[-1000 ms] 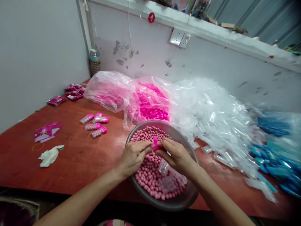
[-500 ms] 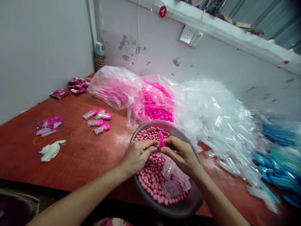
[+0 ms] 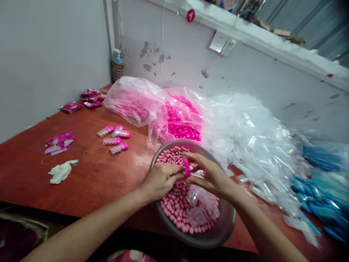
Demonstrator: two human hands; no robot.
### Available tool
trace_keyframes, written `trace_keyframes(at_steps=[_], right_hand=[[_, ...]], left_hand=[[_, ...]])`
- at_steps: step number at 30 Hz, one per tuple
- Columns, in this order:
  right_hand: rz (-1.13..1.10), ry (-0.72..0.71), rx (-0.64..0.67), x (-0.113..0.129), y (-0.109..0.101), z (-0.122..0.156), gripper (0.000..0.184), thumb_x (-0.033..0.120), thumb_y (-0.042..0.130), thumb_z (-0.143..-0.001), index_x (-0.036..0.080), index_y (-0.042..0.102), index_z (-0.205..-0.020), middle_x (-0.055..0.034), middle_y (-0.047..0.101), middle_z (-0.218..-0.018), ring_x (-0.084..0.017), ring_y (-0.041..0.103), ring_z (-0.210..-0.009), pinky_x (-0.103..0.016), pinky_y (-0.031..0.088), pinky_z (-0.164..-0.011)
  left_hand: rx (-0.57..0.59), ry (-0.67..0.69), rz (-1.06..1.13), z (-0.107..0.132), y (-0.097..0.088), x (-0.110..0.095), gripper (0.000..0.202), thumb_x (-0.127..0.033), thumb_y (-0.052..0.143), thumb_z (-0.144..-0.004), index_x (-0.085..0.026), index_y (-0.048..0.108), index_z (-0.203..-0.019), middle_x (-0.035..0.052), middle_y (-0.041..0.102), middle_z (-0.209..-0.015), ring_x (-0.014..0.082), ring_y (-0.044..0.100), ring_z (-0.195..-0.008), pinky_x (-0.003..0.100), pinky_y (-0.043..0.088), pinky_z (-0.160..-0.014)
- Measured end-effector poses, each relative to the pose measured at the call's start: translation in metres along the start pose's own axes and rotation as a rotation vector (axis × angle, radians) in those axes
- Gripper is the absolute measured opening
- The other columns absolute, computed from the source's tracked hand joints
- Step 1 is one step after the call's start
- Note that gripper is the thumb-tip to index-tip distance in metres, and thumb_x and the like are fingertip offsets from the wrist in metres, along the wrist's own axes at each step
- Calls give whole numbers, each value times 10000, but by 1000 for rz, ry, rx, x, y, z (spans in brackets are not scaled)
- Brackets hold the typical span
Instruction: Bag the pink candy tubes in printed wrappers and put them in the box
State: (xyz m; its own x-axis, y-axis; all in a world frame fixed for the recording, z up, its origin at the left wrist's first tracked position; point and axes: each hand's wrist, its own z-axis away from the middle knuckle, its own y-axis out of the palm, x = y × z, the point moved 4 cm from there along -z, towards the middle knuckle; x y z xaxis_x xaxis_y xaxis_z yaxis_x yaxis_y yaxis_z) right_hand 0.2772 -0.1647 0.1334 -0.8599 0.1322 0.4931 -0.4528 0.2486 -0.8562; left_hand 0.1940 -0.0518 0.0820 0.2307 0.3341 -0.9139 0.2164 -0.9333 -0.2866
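Note:
Over a grey bowl [image 3: 229, 233] of pink beads [image 3: 177, 207], my left hand [image 3: 160, 180] pinches a small bright pink plastic cap [image 3: 187, 168] between thumb and fingertips. What lies under those fingertips is hidden. My right hand [image 3: 214, 176] is open just right of the cap, index finger above it and thumb below, close to its edges. Clear plastic [image 3: 198, 174] shows between the right fingers; I cannot tell whether it joins the cap. Clear containers [image 3: 197, 215] lie on the beads below the right hand.
Several filled tubes with pink caps [image 3: 119, 148] lie left on the red table [image 3: 95, 182]. Behind the bowl is a plastic bag of pink caps [image 3: 184, 131]. A heap of clear tubes [image 3: 256, 145] and blue pieces [image 3: 316, 196] spread right. Pink packets [image 3: 71, 107] and a white scrap [image 3: 62, 171] lie left.
My right fingers have spread away from the pink cap, which has tipped slightly. The left hand stays pinched at the same place. The whole view has shifted a little.

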Motion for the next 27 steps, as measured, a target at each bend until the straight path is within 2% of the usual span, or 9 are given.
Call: trace_keyframes(at_steps=[2, 3, 5, 7, 9, 12, 16, 20, 27], right_hand=[[131, -123, 48, 14, -9, -4, 643, 275, 549, -823, 206, 217, -1370, -111, 359, -1367, -231, 396, -1205, -376, 415, -934], [194, -176, 77, 20, -11, -6, 630, 245, 529, -833, 207, 208, -1374, -103, 346, -1379, -225, 359, -1236, -386, 378, -976], [291, -226, 84, 27, -15, -9, 514, 218, 504, -844, 218, 319, -1324, -89, 430, -1312, -211, 399, -1206, -376, 386, -973], [357, -185, -25, 25, -17, -10, 432, 262, 527, -835, 222, 417, -1251, -96, 494, -1216, -219, 470, -1129, -373, 444, -911], [391, -106, -164, 19, -14, -7, 453, 335, 564, -810, 214, 435, -1227, -114, 512, -1153, -240, 507, -1071, -391, 477, -859], [400, -9, -260, 12, 4, -1, 599, 395, 585, -780, 190, 344, -1289, -143, 504, -1159, -278, 498, -1084, -438, 478, -852], [422, 88, -359, 7, 29, 1, 736, 390, 604, -747, 129, 244, -1333, -188, 469, -1208, -318, 458, -1125, -488, 442, -885], [430, 64, -469, 3, 40, -2, 664, 307, 586, -738, 115, 293, -1302, -177, 512, -1163, -292, 491, -1077, -452, 447, -881], [554, -20, -499, 1, 40, -1, 650, 309, 570, -713, 74, 339, -1273, -183, 553, -1120, -288, 524, -1030, -413, 465, -848]], left_hand=[[36, -36, 89, -1, 2, 0, 199, -255, 517, -811, -182, 690, -875, 29, 696, -828, 162, 613, -764, 250, 441, -730], [40, -60, 128, -2, 3, 1, 205, -264, 524, -804, -178, 690, -886, 30, 696, -835, 170, 614, -772, 258, 446, -731], [-7, -105, 186, -4, 1, 3, 214, -267, 535, -790, -164, 688, -898, 37, 694, -844, 185, 612, -785, 271, 455, -723], [-77, -133, 220, -5, -3, 5, 213, -252, 530, -785, -152, 682, -897, 40, 689, -843, 186, 606, -780, 274, 459, -708], [-147, -146, 266, -7, -7, 6, 213, -238, 513, -792, -145, 666, -908, 42, 677, -874, 178, 595, -799, 270, 454, -722], [-187, -161, 336, -9, -8, 9, 214, -232, 488, -806, -135, 631, -931, 44, 651, -896, 162, 576, -814, 258, 438, -741], [-196, -197, 313, -9, -5, 14, 213, -254, 482, -810, -136, 601, -942, 20, 610, -789, 132, 535, -701, 236, 418, -659], [-198, -201, 277, -7, -4, 14, 202, -264, 483, -812, -152, 591, -940, 3, 587, -754, 125, 519, -681, 227, 402, -630], [-178, -212, 288, -8, -3, 19, 191, -260, 496, -797, -166, 584, -937, 8, 607, -782, 134, 540, -692, 238, 415, -648]])
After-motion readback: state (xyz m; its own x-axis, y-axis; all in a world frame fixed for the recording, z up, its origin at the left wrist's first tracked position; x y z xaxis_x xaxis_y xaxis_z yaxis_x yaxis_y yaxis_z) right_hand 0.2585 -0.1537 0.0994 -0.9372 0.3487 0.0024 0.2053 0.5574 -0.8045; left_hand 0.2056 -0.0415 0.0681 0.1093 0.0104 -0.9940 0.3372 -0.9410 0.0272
